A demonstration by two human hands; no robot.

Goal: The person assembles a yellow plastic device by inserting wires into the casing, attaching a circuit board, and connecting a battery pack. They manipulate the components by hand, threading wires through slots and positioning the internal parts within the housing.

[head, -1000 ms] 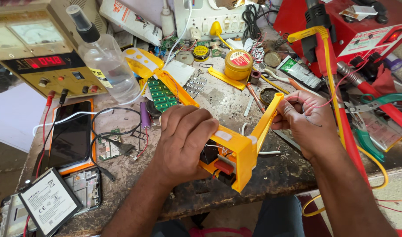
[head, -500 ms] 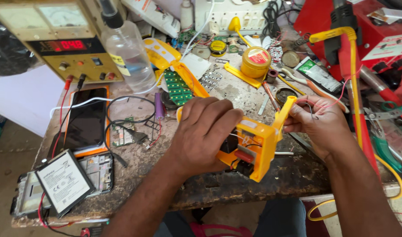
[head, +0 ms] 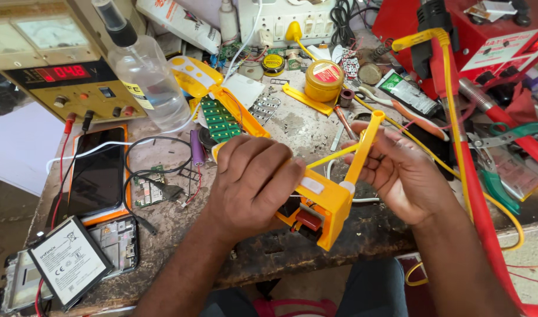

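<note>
Yellow gadget (head: 322, 205) half hidden under left hand (head: 254, 176)'s closed grip; right hand (head: 398, 173) pinches its handle (head: 363, 144).

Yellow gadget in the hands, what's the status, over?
Left hand grips the yellow gadget body. Right hand pinches its raised yellow arm. Held above the workbench edge; nothing blocking, clutter behind.

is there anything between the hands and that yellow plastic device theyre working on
Nothing visible does. The left hand already wraps over the boxy yellow plastic device and the right hand pinches its thin yellow handle. The device is held above the front edge of the cluttered stone workbench.
</note>
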